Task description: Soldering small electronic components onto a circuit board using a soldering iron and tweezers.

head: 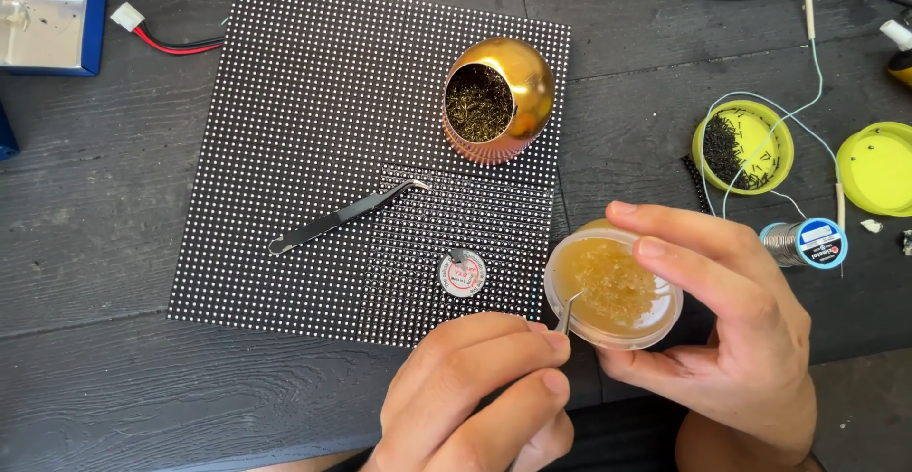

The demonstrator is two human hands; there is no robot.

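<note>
Lower right of the frame, a small round clear-plastic tub of amber flux paste (614,288) is being gripped and tilted by the right hand (736,339) so the thin metal tool tip (569,310), pinched in the left hand (475,391), is being dipped in easily.

— How many hands over the bench?

— Two: a left hand (475,391) and a right hand (731,325).

— And tweezers?

— Two pairs: black tweezers (347,216) lying on the panel, and a metal pair (568,312) dipping into the jar.

— Panels?

— One LED dot-matrix panel (313,102).

— Containers?

— One round flux jar (615,287), one gold tip-cleaner ball (497,100), two yellow lids (746,146) (876,168).

— Anything else?

— One solder spool (806,242), one small round tin (463,273).
</note>
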